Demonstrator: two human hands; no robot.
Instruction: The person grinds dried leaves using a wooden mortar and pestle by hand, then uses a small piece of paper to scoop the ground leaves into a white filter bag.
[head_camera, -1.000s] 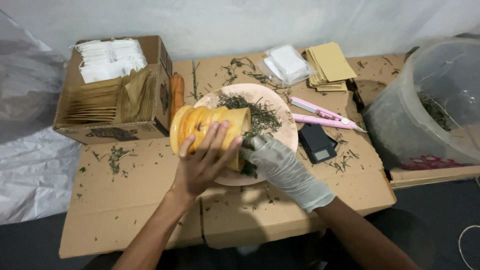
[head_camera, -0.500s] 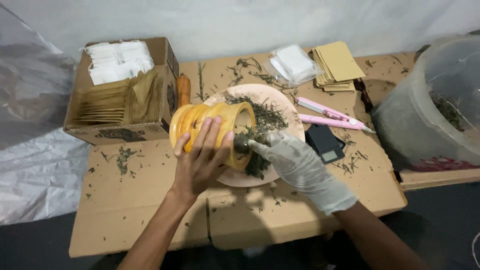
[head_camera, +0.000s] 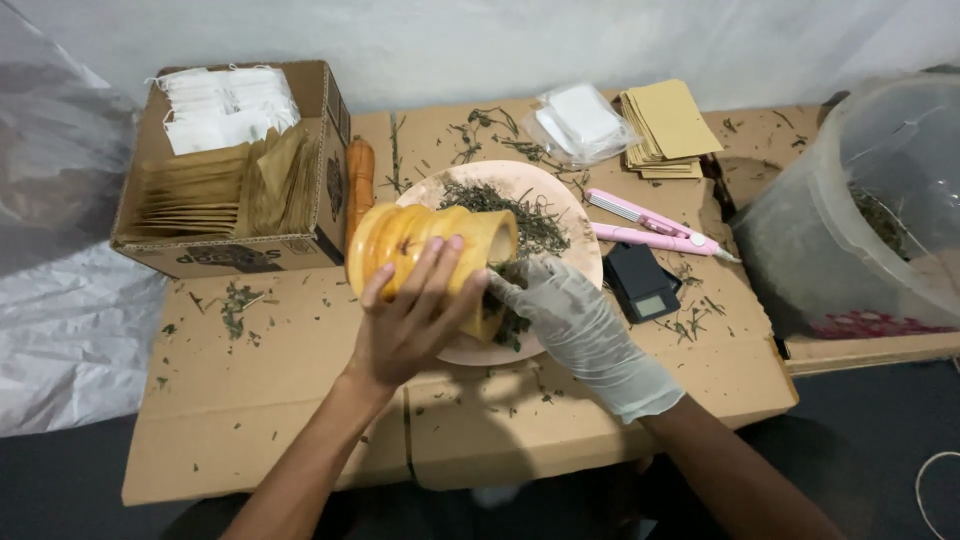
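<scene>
We log one wooden mortar, yellow and ribbed, tipped on its side over one pink plate, its mouth turned toward the plate's middle. The bare left hand grips the mortar from the near side, fingers spread across its ribs, thumb out of sight. The right hand, in one white glove, has its fingertips at the mortar's mouth, bunched among dried green leaves; we cannot tell whether they pinch any. Those leaves lie heaped on the plate, with loose bits scattered over the flattened cardboard beneath it. Left of the plate we count one open cardboard box holding a row of brown paper packets and a stack of white ones; both are too tightly packed to count. Between box and plate lies one wooden pestle. Right of the plate we count two pink tools lying side by side, and just near of them one small black scale. Beyond the plate sit one clear bag of white sachets and one stack of brown envelopes. Far right of the plate stands one large translucent tub with more leaves inside.
</scene>
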